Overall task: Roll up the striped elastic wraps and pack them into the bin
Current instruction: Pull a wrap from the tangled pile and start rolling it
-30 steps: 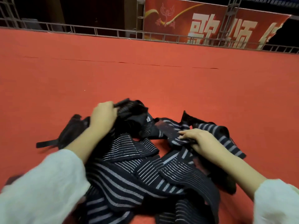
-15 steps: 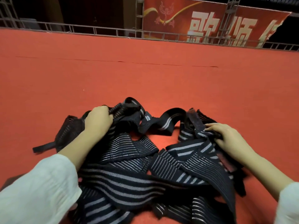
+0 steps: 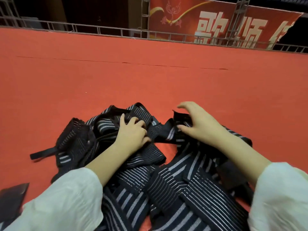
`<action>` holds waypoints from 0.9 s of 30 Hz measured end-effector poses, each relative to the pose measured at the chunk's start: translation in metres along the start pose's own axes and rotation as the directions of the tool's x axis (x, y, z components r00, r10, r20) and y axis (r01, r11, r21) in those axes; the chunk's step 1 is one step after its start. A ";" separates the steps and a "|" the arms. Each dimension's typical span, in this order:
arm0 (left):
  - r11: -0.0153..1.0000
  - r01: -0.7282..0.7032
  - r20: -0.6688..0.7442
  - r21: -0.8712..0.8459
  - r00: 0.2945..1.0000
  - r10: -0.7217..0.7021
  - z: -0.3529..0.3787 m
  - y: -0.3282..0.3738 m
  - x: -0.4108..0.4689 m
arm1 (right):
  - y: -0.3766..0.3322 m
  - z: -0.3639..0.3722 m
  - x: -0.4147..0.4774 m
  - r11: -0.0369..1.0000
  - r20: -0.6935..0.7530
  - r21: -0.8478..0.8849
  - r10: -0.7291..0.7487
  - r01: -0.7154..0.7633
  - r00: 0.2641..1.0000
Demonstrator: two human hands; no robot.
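Both hands have drawn closer together since half a second ago. The right hand [image 3: 200, 125] has left the pile's right side and now arches over an upturned dark wrap end [image 3: 180, 116], thumb under it and fingers curved above, pinching it. The left hand [image 3: 131, 133] has shifted inward, and its fingers are curled into a bunched fold of the striped elastic wraps [image 3: 166, 189]. These lie in a loose tangle under and between both forearms, spreading back to the white sleeves [image 3: 66, 202]. One thin black strap [image 3: 43, 153] trails out left of the left hand.

Everything rests on a red carpet [image 3: 150, 80], which has a thin seam [image 3: 126, 62] running across beyond the hands. A metal railing [image 3: 100, 29] edges the carpet's far side. Behind it hangs a red banner [image 3: 216, 19] with pale characters, against a dark room. A dark flat object [image 3: 11, 197] lies by the left sleeve.
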State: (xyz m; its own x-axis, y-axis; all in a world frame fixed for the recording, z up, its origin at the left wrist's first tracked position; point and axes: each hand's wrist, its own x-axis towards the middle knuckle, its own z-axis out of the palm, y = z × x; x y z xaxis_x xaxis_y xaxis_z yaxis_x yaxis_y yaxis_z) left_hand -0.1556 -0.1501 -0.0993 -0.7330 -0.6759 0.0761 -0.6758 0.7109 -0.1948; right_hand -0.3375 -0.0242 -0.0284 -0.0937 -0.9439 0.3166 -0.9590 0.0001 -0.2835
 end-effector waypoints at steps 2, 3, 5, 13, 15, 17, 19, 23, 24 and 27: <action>0.998 0.054 -0.079 -0.028 0.995 -0.056 0.001 -0.001 0.003 | -0.010 0.016 0.016 0.995 0.084 -0.055 -0.077 0.082 0.993; 0.995 0.085 -0.110 -0.060 0.990 -0.092 0.002 -0.002 0.005 | -0.014 0.024 0.023 0.993 0.153 -0.072 -0.079 0.091 0.985; 0.973 0.169 -0.163 -0.154 0.967 -0.194 0.002 -0.009 0.007 | -0.014 0.043 0.033 0.981 0.306 -0.173 -0.031 0.087 0.951; 0.840 0.483 -0.119 -0.247 0.845 -0.521 0.013 -0.078 -0.004 | 0.003 0.085 0.032 0.793 0.306 -0.585 0.021 0.170 0.952; 0.827 0.500 -0.102 -0.256 0.837 -0.537 0.013 -0.082 -0.006 | 0.005 0.080 0.032 0.808 0.290 -0.570 0.032 0.146 0.956; 0.836 0.489 -0.113 -0.249 0.843 -0.526 0.012 -0.080 -0.006 | 0.010 0.075 0.030 0.840 0.250 -0.532 0.040 0.103 0.968; 0.839 0.483 -0.120 -0.250 0.844 -0.522 0.011 -0.078 -0.006 | 0.015 0.072 0.028 0.874 0.189 -0.484 0.051 0.048 0.981; 0.851 0.455 -0.125 -0.261 0.859 -0.497 0.011 -0.078 -0.009 | 0.027 0.055 0.023 0.947 0.004 -0.268 0.183 -0.175 0.983; 0.856 0.440 -0.124 -0.271 0.866 -0.485 0.011 -0.078 -0.009 | 0.030 0.048 0.020 0.955 -0.010 -0.214 0.209 -0.206 0.978; 0.863 0.398 -0.118 -0.311 0.885 -0.451 0.007 -0.072 -0.011 | 0.036 0.036 0.012 0.967 0.047 -0.070 0.250 -0.247 0.967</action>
State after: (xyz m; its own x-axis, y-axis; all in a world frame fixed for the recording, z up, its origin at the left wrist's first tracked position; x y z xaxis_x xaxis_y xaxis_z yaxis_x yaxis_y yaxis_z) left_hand -0.0985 -0.1958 -0.0932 -0.3530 -0.8957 0.2704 -0.8993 0.4045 0.1660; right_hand -0.3634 -0.0475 -0.0677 -0.3181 -0.9283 0.1926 -0.9225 0.2562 -0.2888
